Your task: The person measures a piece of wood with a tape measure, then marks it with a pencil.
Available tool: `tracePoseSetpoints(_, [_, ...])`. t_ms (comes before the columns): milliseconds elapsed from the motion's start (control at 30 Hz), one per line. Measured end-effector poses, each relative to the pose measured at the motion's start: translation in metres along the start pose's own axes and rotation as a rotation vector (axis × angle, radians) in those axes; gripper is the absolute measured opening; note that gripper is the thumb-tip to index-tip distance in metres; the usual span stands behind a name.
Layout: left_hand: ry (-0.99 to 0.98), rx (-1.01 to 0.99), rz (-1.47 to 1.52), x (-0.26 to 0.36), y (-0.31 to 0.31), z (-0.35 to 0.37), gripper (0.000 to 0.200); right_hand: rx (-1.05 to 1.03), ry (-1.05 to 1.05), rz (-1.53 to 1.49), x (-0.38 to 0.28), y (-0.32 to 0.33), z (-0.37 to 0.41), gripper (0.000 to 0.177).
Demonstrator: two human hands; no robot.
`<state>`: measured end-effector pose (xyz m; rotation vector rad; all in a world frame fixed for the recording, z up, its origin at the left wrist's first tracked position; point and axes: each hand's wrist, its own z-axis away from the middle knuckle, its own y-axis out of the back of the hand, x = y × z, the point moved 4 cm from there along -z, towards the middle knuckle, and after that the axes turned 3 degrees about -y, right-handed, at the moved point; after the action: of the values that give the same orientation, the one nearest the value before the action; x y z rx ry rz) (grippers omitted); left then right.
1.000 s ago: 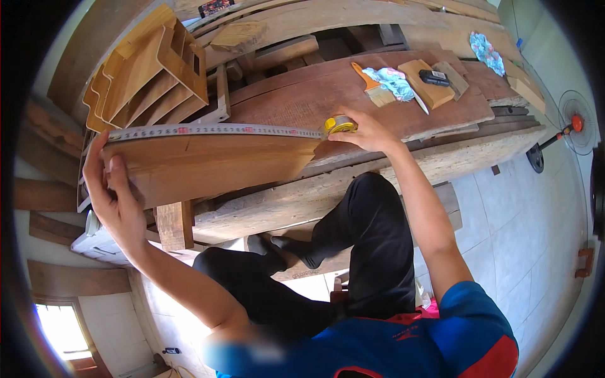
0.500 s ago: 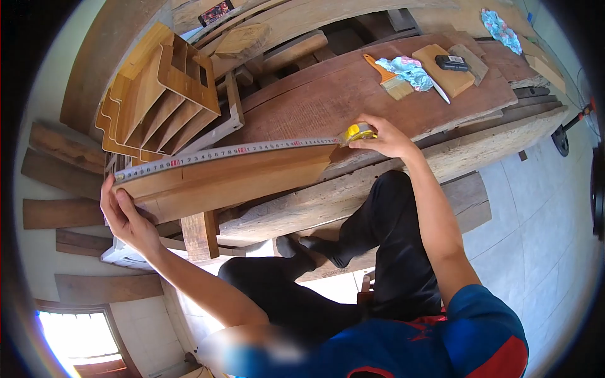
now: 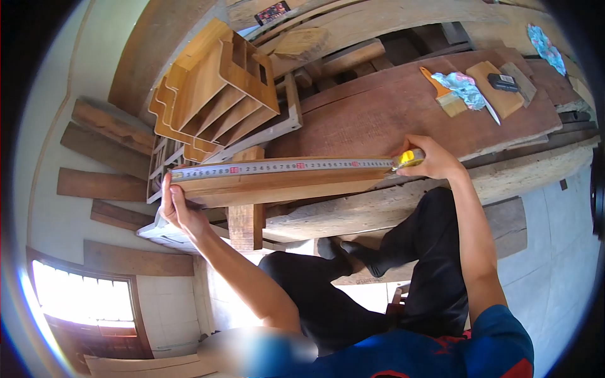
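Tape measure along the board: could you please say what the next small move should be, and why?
Probably read the blade beside the yellow case: the blade runs along the board, with the left hand at one end and the right hand holding the case.

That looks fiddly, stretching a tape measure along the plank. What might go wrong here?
If the left hand loses its pinch at the end of the plank, the tape blade might snap back toward the yellow case in the right hand. The blade lies along the plank's edge, so a slight shift or tilt could spoil the reading.
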<state>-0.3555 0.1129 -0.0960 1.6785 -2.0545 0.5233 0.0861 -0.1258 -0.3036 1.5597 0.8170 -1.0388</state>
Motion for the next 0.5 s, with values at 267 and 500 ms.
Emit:
tracePoseSetpoints(267, [-0.021, -0.016, -0.022, 0.008, -0.008, -0.001, 0.034, -0.182, -0.09, -0.301, -0.009, 0.0, 0.01, 0.051])
tracePoseSetpoints(500, [-0.028, -0.033, 0.033, 0.003, -0.004, 0.0, 0.032, -0.194, -0.097, -0.579, -0.001, -0.006, 0.011, 0.037])
